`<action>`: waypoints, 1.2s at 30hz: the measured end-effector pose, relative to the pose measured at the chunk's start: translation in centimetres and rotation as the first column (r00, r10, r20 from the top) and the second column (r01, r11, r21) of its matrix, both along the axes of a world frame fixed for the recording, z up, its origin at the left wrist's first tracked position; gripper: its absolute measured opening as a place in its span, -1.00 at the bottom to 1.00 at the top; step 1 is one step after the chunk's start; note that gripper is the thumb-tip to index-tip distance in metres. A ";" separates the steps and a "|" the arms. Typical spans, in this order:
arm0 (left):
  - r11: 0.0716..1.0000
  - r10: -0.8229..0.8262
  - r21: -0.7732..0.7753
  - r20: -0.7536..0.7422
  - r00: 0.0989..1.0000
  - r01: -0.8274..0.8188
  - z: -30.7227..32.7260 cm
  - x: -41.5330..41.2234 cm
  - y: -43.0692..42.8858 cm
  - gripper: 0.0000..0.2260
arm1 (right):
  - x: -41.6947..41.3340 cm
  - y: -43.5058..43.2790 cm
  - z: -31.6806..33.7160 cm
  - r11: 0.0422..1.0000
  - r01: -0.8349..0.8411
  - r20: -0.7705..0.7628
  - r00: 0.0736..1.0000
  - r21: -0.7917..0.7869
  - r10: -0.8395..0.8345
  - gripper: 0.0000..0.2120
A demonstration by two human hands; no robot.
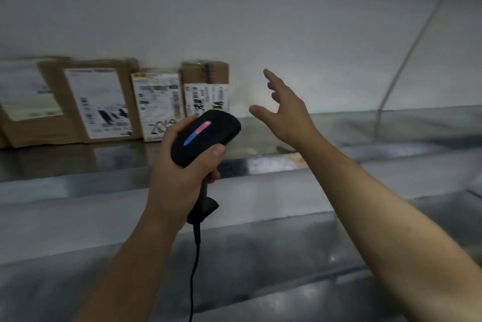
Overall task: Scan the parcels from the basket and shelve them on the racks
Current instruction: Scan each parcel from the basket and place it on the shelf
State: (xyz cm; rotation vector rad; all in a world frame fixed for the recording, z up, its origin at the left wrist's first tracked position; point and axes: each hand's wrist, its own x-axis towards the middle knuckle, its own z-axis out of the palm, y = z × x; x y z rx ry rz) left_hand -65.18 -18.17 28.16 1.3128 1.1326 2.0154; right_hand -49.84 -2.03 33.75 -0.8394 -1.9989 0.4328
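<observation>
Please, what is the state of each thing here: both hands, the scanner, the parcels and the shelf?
left hand: grips the handle of the scanner.
right hand: open, fingers spread, holding nothing, over the shelf.
scanner: held, light strip lit red and blue, cable hanging down.
parcels: standing in a row, labels facing out.
shelf: carries the parcels at its left part.

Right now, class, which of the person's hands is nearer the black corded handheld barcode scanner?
Left. The left hand grips the black scanner by its handle; the right hand is open, apart to its right.
</observation>
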 end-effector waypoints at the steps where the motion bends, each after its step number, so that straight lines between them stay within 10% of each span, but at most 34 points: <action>1: 1.000 -0.029 0.002 -0.004 1.000 0.029 -0.2 0.6 0.3 -0.44 | 1.1 -0.3 -0.3 0.999 0.034 0.005 0.999 0.031 -0.034 -0.30; 15: 0.926 -0.368 -0.139 -0.113 0.923 0.352 -4.6 15.3 5.3 -0.45 | 21.2 -4.1 -8.3 0.871 0.478 -0.057 0.878 0.113 -0.475 -0.54; 36: 0.735 -0.661 -0.362 -0.192 0.725 0.574 -12.9 48.2 9.2 -0.44 | 53.6 -14.3 -20.6 0.557 0.803 0.024 0.574 -0.212 -0.818 -0.54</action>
